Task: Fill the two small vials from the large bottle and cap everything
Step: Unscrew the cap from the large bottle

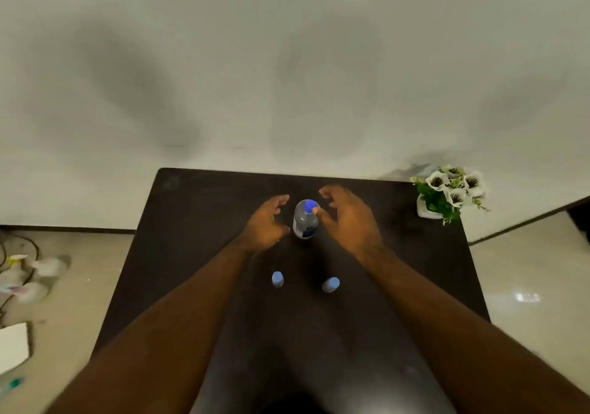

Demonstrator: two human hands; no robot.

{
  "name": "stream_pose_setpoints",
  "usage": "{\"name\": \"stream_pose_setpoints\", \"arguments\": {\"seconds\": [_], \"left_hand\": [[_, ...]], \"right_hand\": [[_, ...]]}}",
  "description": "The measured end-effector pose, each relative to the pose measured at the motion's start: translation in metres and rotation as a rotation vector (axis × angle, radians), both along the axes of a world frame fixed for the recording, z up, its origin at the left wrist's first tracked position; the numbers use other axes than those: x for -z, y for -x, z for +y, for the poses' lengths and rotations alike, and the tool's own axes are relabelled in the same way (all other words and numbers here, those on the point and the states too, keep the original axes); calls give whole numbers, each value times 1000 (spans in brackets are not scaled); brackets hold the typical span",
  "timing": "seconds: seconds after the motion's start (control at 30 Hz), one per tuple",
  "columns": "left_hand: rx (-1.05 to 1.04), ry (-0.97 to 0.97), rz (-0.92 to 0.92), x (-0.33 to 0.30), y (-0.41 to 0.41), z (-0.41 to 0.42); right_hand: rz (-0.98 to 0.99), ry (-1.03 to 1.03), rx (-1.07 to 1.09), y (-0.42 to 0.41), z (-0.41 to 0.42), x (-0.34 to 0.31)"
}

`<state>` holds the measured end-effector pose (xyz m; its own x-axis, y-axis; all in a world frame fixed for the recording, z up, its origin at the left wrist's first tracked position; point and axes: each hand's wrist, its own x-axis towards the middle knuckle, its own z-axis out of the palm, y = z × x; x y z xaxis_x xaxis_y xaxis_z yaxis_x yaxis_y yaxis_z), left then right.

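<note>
Large bottle (306, 220) with its blue cap (308, 206) on stands upright at the middle of the dark table (415, 270), between two spread, empty hands: left hand (266, 222) just beside it, right hand (346, 219) with its thumb tip at the cap. Nearer the person, two small capped vials stand apart: left vial (277, 279) and right vial (330, 284). A pot of white flowers (448, 192) sits at the table's far right corner.

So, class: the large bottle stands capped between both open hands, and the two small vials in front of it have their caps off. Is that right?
Not quite. The head view shows the two small vials still wearing blue caps. The rest holds: the large bottle stands capped between the open left hand and right hand.
</note>
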<state>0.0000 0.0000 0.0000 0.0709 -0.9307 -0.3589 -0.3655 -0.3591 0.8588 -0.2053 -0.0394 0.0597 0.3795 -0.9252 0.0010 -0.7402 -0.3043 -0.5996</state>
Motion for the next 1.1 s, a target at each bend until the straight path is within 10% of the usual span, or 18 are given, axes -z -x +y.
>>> {"name": "stream_pose_setpoints", "arguments": {"seconds": [0.67,1.1], "left_hand": [[160,77,77,22,14,-31],[99,473,104,-155,19,-54]], "right_hand": [[75,75,14,-27,-15,24],[-221,357,-18,-25,-40,-165]]}}
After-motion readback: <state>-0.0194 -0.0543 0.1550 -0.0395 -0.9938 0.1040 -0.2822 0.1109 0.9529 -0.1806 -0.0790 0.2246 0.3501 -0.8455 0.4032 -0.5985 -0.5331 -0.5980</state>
